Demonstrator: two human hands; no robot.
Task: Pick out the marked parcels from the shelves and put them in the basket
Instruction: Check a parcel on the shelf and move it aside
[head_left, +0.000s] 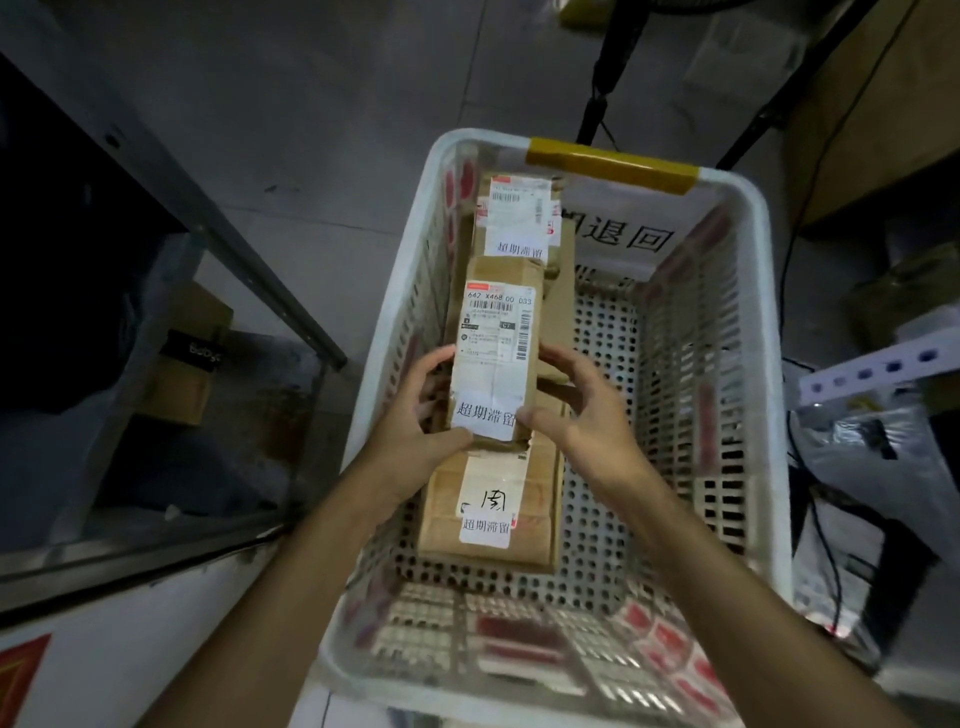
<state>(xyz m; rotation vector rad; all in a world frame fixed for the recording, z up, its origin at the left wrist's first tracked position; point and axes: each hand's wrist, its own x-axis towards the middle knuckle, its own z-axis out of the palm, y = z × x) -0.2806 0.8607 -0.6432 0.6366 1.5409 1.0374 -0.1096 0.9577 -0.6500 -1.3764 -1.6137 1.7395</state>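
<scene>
A white perforated plastic basket (748, 364) with a yellow-taped rim stands on the floor below me. Over its left half I hold a long cardboard parcel (493, 332) carrying a shipping label and a white marked sticker. My left hand (415, 415) grips its near left edge, thumb on top. My right hand (576, 405) grips its near right edge. Under it, a marked cardboard parcel (488, 509) lies on the basket floor at the near left. Another marked parcel (519, 218) lies at the far left of the basket.
A metal shelf frame (218, 228) runs along the left, with a cardboard box (187, 364) on its lower level. Black stand legs (597, 104) rise beyond the basket. Plastic bags and cables (857, 467) crowd the right. Grey floor tiles lie ahead.
</scene>
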